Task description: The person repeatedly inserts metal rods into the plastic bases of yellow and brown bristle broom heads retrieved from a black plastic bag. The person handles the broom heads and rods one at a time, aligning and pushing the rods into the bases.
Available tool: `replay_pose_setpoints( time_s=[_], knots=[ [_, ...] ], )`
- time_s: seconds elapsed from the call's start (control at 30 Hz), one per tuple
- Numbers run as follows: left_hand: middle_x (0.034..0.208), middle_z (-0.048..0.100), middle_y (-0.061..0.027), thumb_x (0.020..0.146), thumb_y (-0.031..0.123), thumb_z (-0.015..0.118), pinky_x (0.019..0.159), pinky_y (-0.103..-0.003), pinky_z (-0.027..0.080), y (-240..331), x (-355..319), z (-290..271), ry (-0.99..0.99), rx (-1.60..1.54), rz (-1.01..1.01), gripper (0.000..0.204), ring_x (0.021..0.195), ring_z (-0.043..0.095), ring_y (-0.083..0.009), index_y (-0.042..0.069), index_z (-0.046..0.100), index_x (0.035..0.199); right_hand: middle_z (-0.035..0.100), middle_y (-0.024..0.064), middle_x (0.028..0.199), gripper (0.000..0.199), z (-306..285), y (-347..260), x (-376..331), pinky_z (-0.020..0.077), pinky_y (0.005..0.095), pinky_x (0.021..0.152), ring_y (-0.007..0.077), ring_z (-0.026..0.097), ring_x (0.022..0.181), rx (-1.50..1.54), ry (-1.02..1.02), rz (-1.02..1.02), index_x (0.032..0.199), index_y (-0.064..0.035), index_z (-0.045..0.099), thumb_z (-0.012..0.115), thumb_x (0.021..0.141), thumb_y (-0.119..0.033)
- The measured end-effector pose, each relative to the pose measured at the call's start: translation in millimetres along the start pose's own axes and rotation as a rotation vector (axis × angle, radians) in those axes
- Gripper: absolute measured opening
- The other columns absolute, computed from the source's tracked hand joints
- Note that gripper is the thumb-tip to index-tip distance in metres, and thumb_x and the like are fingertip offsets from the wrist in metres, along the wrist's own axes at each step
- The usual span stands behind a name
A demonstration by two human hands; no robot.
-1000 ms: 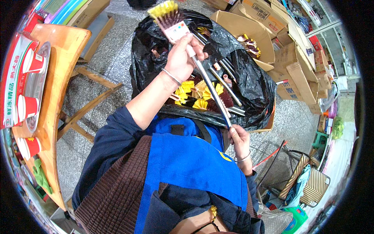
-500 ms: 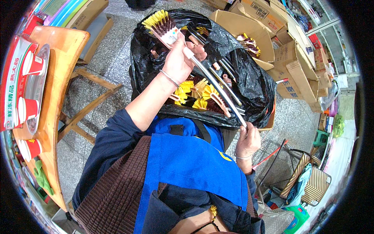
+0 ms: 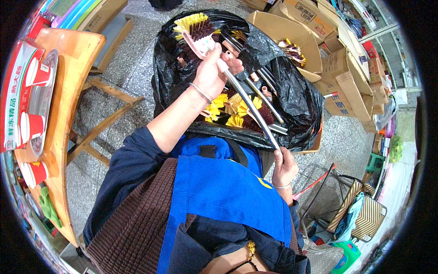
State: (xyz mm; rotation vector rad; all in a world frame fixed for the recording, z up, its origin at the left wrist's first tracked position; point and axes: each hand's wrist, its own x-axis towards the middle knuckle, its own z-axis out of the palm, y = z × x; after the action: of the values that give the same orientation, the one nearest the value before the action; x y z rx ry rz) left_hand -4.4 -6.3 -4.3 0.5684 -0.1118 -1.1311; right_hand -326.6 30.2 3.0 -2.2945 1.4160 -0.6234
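A long-handled scrub brush (image 3: 250,101) slants across the front of me, with a silvery metal pole, a pinkish head and yellow and dark brown bristles at its upper left end. My left hand (image 3: 213,75) grips it where head and pole meet, some fingers loosely lifted. The pole's lower end sits pinched in my right hand (image 3: 285,169). Beneath it, a black plastic bag (image 3: 292,86) lines a box and holds several more yellow-bristled brush heads (image 3: 235,121) and metal poles (image 3: 269,109).
On the left stands a wooden table (image 3: 86,50) with red and white paper cups (image 3: 39,73). Open cardboard boxes (image 3: 340,77) are stacked at the far right, one holding more brushes (image 3: 292,50). A folding chair (image 3: 360,210) and a green container (image 3: 349,253) are at the lower right.
The brush has turned in my hands, so its head now shows more of its side. My right hand has shifted slightly left and down with the pole's end.
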Motion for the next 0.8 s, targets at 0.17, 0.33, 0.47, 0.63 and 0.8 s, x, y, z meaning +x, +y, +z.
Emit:
replay_pose_setpoints(
  time_s=[0.17,0.33,0.47,0.63,0.8],
  knots=[
    [0.077,0.066,-0.0154,0.098,0.041,0.043,0.078,-0.043,0.054,1,2,-3,-0.039,0.048,-0.009,0.037,0.077,0.067,-0.0275,0.011,0.051,0.078,0.061,0.015,0.069,0.021,2,1,-4,0.0464,0.0344,0.055,0.0287,0.06,0.059,0.09,-0.106,0.101,0.093,-0.006,0.066,0.061,0.09,-0.026],
    [0.078,0.066,-0.0151,0.098,0.04,0.043,0.078,-0.042,0.054,2,3,-6,-0.087,0.051,-0.022,0.036,0.078,0.067,-0.027,0.011,0.051,0.078,0.058,0.0135,0.063,0.023,9,8,-8,0.0441,0.0325,0.053,0.0205,0.056,0.053,0.215,-0.124,0.136,0.092,-0.0053,0.066,0.06,0.091,-0.027],
    [0.076,0.066,-0.0134,0.098,0.038,0.045,0.078,-0.043,0.054,2,3,-6,-0.101,0.022,-0.027,0.033,0.076,0.066,-0.0272,0.011,0.051,0.079,0.056,0.0096,0.061,0.023,13,14,-8,0.0427,0.0301,0.051,0.0135,0.05,0.053,0.298,-0.147,0.145,0.092,-0.0045,0.066,0.06,0.091,-0.027],
    [0.075,0.065,-0.0128,0.098,0.037,0.045,0.08,-0.044,0.053,2,3,-7,-0.114,0.019,-0.034,0.032,0.076,0.065,-0.0276,0.011,0.051,0.08,0.053,-0.0023,0.062,0.022,13,12,-9,0.0358,0.0228,0.05,0.0057,0.043,0.056,0.535,-0.215,0.249,0.089,-0.0014,0.065,0.06,0.093,-0.023],
    [0.074,0.065,-0.0123,0.098,0.036,0.044,0.081,-0.043,0.053,3,3,-7,-0.125,0.01,-0.045,0.032,0.076,0.065,-0.0266,0.011,0.051,0.08,0.046,-0.0083,0.063,0.024,16,7,-11,0.0253,0.0179,0.049,0.0012,0.034,0.057,0.748,-0.281,0.373,0.086,-0.0018,0.064,0.058,0.095,-0.023]
  ],
)
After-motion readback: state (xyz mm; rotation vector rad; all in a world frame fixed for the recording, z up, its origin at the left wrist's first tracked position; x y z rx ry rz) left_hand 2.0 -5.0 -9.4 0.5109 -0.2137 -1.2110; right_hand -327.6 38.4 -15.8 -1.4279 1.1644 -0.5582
